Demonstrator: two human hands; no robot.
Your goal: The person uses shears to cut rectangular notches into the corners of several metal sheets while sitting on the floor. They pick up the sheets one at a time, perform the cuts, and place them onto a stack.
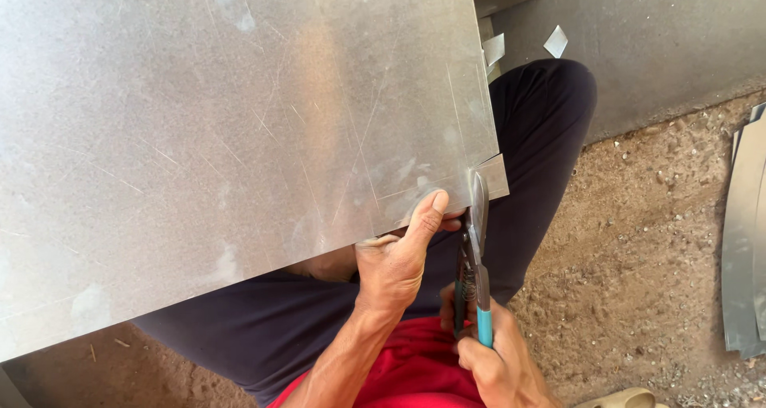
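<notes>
A large scratched grey metal sheet (199, 137) lies across my lap, over dark trousers (550, 121). My left hand (392, 268) grips the sheet's near edge close to its right corner, thumb pressed on top and fingers hidden underneath. My right hand (499, 368) is closed round the teal handles of tin snips (477, 232). The snips' blades point away from me and bite into the sheet's edge just right of my thumb. A small corner tab (495, 175) of the sheet sits to the right of the blades.
Sandy, gravelly ground (638, 240) lies to the right. Long metal strips (746, 240) lie at the right edge. Small metal offcuts (556, 41) rest on a grey concrete surface (662, 49) at the top right. A light sandal (626, 398) shows at the bottom.
</notes>
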